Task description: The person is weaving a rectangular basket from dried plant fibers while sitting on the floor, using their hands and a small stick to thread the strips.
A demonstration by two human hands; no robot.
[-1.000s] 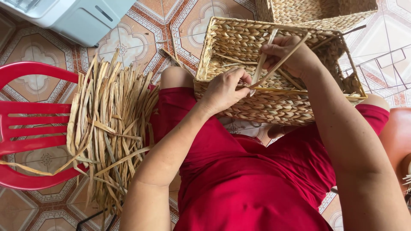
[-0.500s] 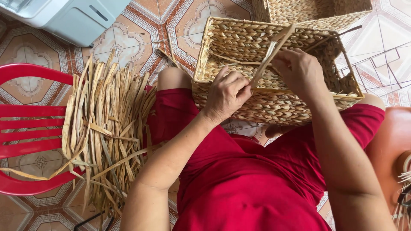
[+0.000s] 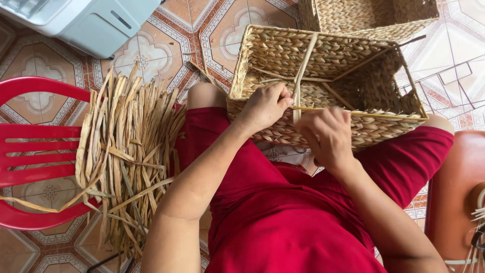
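Note:
A rectangular woven straw basket (image 3: 353,60) rests on my knees, its open side facing me. My left hand (image 3: 262,107) pinches a pale flat straw strand (image 3: 303,65) at the basket's near rim. My right hand (image 3: 328,136) grips the same rim area just to the right, fingers closed around strands there, with a thin stick (image 3: 374,115) running along the rim. I wear red clothes (image 3: 283,202).
A bundle of dried straw strips (image 3: 126,151) lies on a red plastic chair (image 3: 30,162) at my left. A second woven basket (image 3: 364,15) stands behind the first. A white appliance (image 3: 86,20) sits top left, a brown stool (image 3: 457,192) at the right. Patterned tiles cover the floor.
My right hand has come down from inside the basket to the near rim. The straw strand it held is now upright across the basket opening. The left hand stays at the rim.

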